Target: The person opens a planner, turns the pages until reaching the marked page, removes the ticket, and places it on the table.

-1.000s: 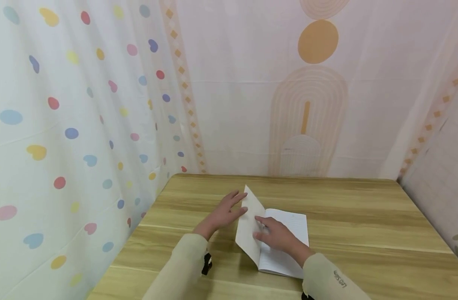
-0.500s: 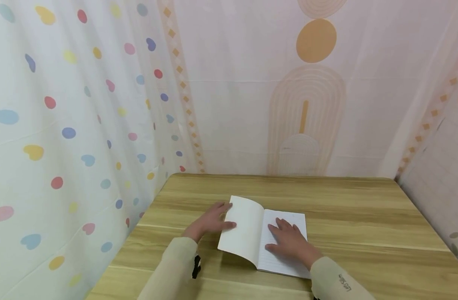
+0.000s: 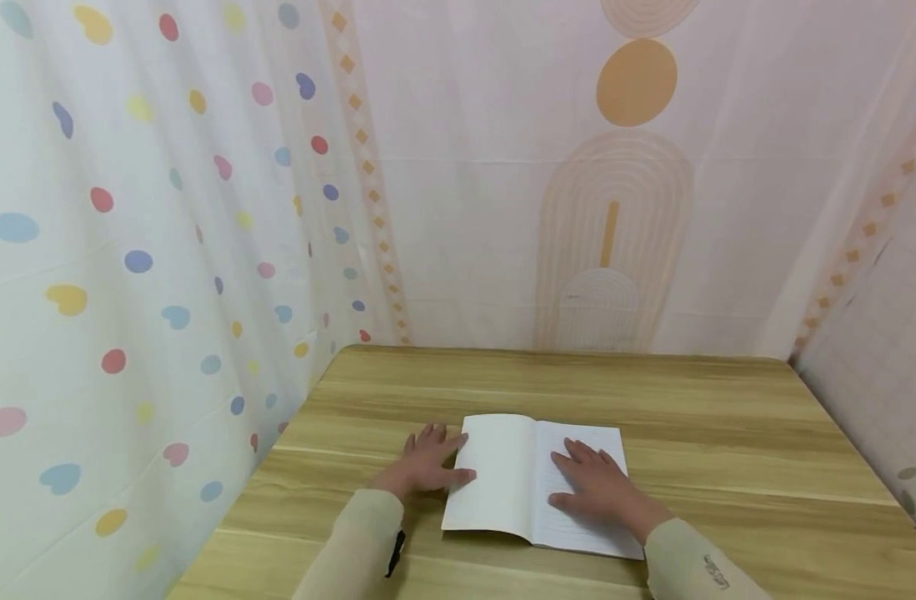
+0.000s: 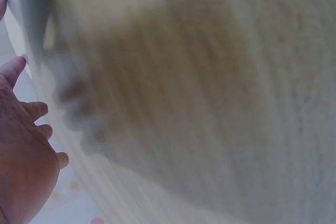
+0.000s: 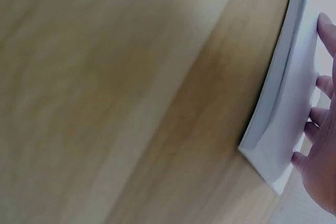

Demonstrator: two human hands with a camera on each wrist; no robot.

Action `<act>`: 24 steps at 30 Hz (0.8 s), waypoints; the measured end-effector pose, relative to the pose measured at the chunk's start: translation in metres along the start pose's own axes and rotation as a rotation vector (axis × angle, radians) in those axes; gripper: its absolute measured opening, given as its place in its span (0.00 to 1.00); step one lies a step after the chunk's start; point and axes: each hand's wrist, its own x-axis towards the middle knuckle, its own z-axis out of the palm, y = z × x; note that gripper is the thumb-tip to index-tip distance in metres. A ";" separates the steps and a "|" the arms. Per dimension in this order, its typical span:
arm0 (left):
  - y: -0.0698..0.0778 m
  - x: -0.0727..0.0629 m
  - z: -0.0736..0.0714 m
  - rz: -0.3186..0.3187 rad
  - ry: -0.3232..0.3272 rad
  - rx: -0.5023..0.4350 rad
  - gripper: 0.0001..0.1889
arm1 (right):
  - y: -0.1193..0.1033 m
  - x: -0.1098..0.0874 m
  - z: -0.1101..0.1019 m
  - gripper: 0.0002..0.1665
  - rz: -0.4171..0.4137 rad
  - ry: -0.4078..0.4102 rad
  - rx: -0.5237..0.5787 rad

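An open notebook lies on the wooden table, its blank inner cover to the left and a lined page to the right. The cover's near edge stands slightly off the table, with shadow under it. My left hand is at the cover's left edge, thumb and forefinger over the edge and the other fingers spread outside it. In the left wrist view the left hand shows its palm side. My right hand rests with spread fingers on the lined page. The right wrist view shows the right hand along the notebook's page block.
The wooden table extends around the notebook on all sides. A curtain with coloured dots hangs at the left, and a pale patterned curtain hangs behind the table's far edge.
The cover has swung over to the left and come down nearly flat. My left hand has moved left and lowered with it. My right hand has shifted from the cover onto the lined page.
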 end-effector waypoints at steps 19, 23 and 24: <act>-0.008 0.003 0.014 -0.005 0.018 0.053 0.42 | 0.054 -0.005 -0.020 0.61 0.293 0.082 -0.092; -0.011 0.004 0.015 0.002 0.010 0.039 0.43 | 0.056 -0.004 -0.022 0.64 0.297 0.087 -0.078; -0.013 0.004 0.015 0.004 0.012 0.036 0.44 | 0.055 -0.004 -0.023 0.64 0.297 0.088 -0.076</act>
